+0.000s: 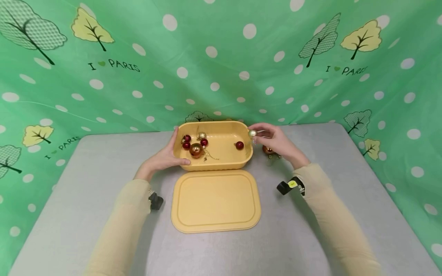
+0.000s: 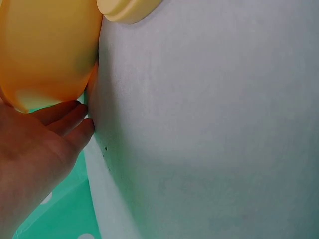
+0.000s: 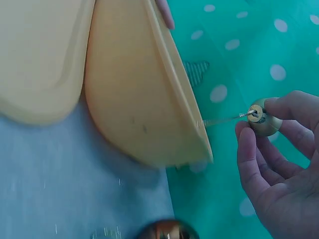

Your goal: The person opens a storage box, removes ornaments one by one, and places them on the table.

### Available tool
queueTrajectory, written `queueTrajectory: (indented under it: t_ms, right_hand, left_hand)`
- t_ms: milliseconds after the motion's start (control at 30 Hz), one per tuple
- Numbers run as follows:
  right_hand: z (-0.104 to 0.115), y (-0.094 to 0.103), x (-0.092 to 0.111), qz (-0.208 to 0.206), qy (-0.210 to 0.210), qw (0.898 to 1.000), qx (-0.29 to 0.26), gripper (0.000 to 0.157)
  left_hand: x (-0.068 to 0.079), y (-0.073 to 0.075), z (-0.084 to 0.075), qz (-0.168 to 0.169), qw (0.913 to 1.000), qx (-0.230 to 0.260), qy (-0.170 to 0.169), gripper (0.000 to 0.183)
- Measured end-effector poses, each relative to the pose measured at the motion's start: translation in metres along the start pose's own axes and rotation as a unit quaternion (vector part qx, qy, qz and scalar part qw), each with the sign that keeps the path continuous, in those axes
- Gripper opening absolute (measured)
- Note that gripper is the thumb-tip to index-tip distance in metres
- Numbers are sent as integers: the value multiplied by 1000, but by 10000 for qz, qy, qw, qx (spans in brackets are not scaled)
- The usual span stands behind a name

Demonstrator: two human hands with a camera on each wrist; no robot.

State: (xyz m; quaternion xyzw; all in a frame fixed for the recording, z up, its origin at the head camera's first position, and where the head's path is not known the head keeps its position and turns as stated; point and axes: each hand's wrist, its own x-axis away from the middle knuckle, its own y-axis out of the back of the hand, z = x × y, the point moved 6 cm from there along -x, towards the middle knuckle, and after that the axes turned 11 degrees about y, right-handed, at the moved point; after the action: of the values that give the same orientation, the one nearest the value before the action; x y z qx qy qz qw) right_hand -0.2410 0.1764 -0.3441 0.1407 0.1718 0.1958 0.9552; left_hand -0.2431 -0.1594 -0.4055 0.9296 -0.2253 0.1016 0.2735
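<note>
A yellow rectangular plastic box (image 1: 214, 167) stands uncovered near the table's back edge. My left hand (image 1: 165, 156) holds its left end, thumb at the front rim and fingers along the outer wall; in the left wrist view, those fingers (image 2: 67, 119) lie against the box. Above the box's right rim, my right hand (image 1: 276, 141) pinches a small gold Christmas bauble (image 3: 265, 117) between thumb and fingers, its thin string stretching toward the box rim. Inside the box sit a larger copper bauble (image 1: 196, 150), a gold bauble (image 1: 202, 135), and several small dark red baubles, one dark red bauble (image 1: 239, 145) apart at the right.
The yellow lid (image 1: 215, 201) lies flat on the grey table (image 1: 293, 237) just in front of the box. Another copper bauble (image 1: 268, 150) rests right of the box, partly under my right hand. A green dotted cloth (image 1: 221, 65) hangs behind the table.
</note>
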Motion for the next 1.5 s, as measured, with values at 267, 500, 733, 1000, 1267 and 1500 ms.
queueTrajectory:
  t_ms: [267,500,733,1000,1267,1500]
  right_hand:
    - [-2,28,20,-36,-129,9990,415,36]
    - [-10,40,35,-24,89,9974,718,35]
    - [-18,49,44,-130,-114,9968,782,34]
    - [-34,59,56,-266,-341,9931,1089,34]
    - [-51,68,68,-366,-462,9895,1321,34]
    - [-65,74,76,-553,-374,9889,1327,32]
  left_hand:
    - [9,0,-15,75,9999,10,104,129]
    - [24,-1,-33,142,9998,31,153,124]
    - [24,0,-34,116,9998,-7,181,122]
    - [23,0,-32,140,9997,107,185,124]
    - [5,1,-10,105,9997,92,187,128]
    - [-2,0,0,45,9999,30,106,129]
